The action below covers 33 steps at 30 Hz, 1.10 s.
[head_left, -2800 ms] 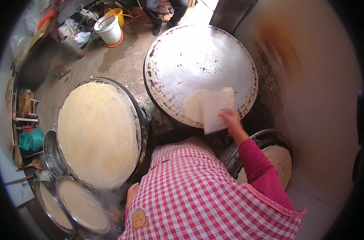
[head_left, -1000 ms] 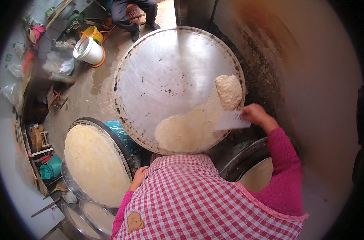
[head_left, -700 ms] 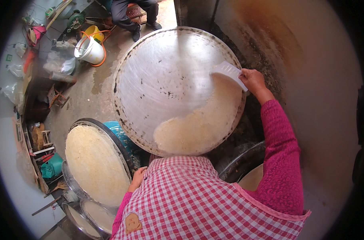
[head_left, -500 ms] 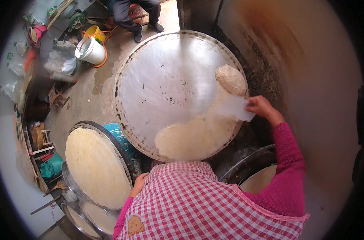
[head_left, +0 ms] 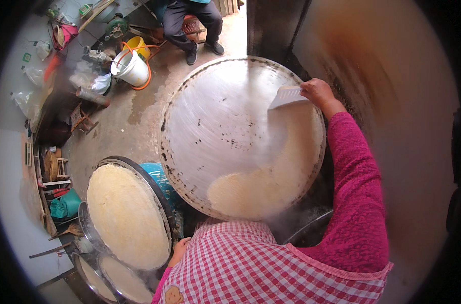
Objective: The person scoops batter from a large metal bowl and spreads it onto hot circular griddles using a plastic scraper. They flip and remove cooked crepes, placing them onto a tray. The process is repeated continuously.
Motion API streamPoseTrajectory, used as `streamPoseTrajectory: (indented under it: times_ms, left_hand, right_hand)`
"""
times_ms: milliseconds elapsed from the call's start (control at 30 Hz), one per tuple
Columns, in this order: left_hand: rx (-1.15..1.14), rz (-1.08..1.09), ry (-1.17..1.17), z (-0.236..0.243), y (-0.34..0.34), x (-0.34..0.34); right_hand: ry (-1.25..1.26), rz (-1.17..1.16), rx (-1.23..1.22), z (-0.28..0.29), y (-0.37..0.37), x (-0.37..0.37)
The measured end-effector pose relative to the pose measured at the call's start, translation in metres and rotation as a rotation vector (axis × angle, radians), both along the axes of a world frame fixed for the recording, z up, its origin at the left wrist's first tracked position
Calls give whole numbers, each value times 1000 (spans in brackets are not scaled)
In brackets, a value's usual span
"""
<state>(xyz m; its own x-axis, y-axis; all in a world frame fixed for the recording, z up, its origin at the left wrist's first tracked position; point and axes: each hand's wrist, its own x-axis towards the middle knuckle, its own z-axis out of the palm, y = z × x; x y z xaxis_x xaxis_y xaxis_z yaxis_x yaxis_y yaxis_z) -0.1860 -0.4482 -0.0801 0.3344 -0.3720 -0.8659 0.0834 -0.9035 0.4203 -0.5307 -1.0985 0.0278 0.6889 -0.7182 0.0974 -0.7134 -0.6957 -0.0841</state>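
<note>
My right hand [head_left: 319, 95] is closed round one end of a white scraper [head_left: 286, 98] at the far right of a large round griddle [head_left: 205, 116]. A pale, thin layer of batter [head_left: 261, 192] curves along the griddle's right and near side; the rest of the metal shows bare, with dark specks. Little of the batter lump shows behind the scraper. Low beside my checked apron rests my left hand [head_left: 179, 250], its fingers mostly hidden. Left of it, a big round pale flatbread [head_left: 126, 215] lies on a dark-rimmed round tray.
Pans of pale liquid [head_left: 124, 278] stand at the lower left. A white bucket [head_left: 131, 70] and a yellow bucket [head_left: 138, 46] with an orange hose are on the floor. Beyond the griddle another person's legs [head_left: 192, 23] show. A wall [head_left: 393, 142] runs along the right.
My right hand has moved the scraper away from me along the griddle's right edge, and the batter layer now reaches farther up that side. The batter lump is largely out of sight.
</note>
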Motion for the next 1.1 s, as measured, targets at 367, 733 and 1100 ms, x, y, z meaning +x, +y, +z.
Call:
streamPoseTrajectory:
  times_ms: [367, 733, 1100]
  left_hand:
    - [-118, -196, 131, -21, -18, 18]
    - [-20, -51, 157, -13, 23, 41]
    - [-14, -12, 223, -15, 13, 32]
  right_hand:
    - [-409, -600, -24, -1, 79, 2]
    - [-684, -1154, 315, -83, -33, 66]
    - [-295, -1097, 160, -18, 24, 20]
